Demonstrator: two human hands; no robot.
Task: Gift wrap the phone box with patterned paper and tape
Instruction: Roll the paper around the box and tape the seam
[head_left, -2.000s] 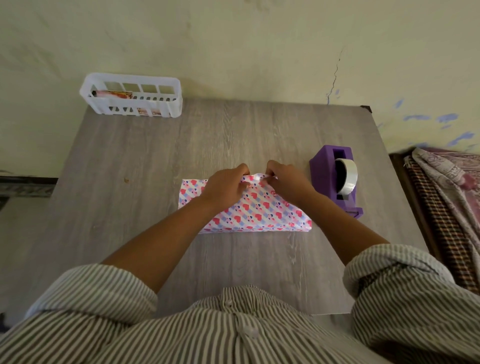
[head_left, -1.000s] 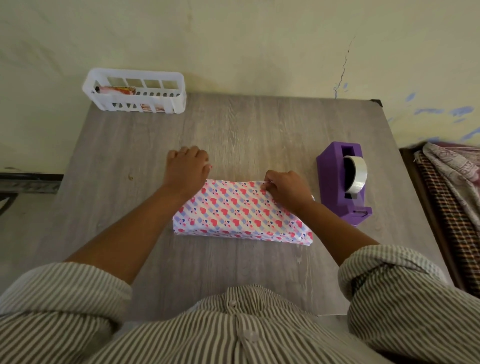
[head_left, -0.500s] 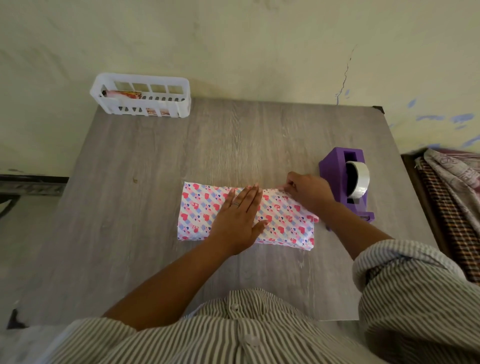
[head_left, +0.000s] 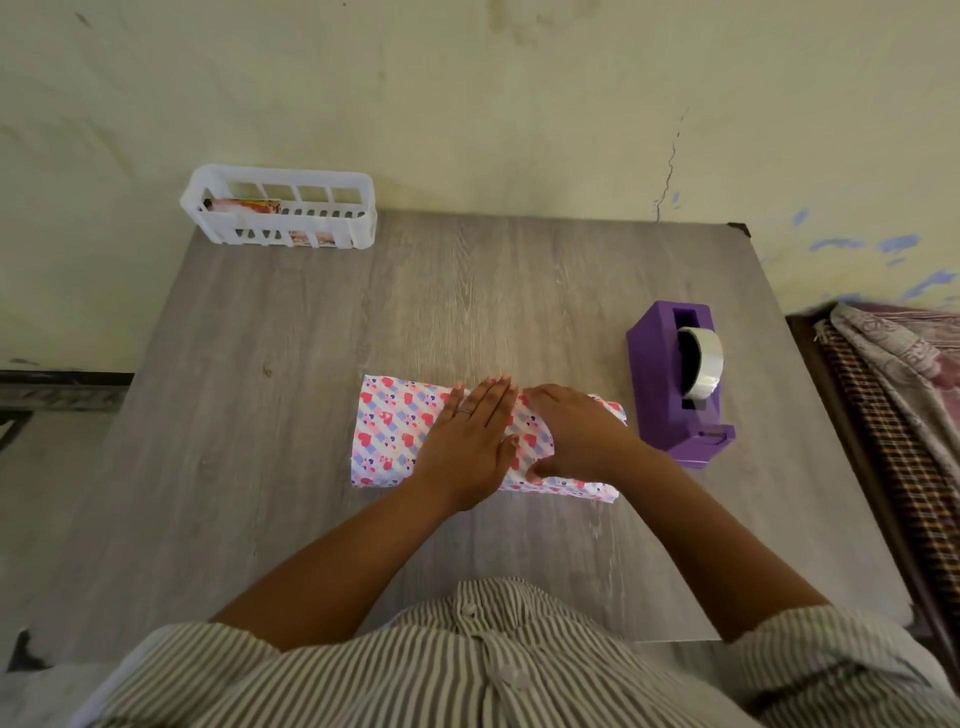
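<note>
The phone box wrapped in pink, blue and white heart-patterned paper lies flat at the middle of the grey table. My left hand rests palm down on its middle, fingers straight and close together, a ring on one finger. My right hand lies flat on the right part of the box, fingertips touching my left hand. Neither hand grips anything. A purple tape dispenser with a roll of clear tape stands just right of the box.
A white slotted plastic basket holding a few paper items sits at the table's far left corner against the wall. A bed with checked and patterned cloth borders the table on the right.
My right hand has moved left from the box's far right corner near the dispenser onto the top of the box, beside my left hand. My left hand stays flat on the box.
</note>
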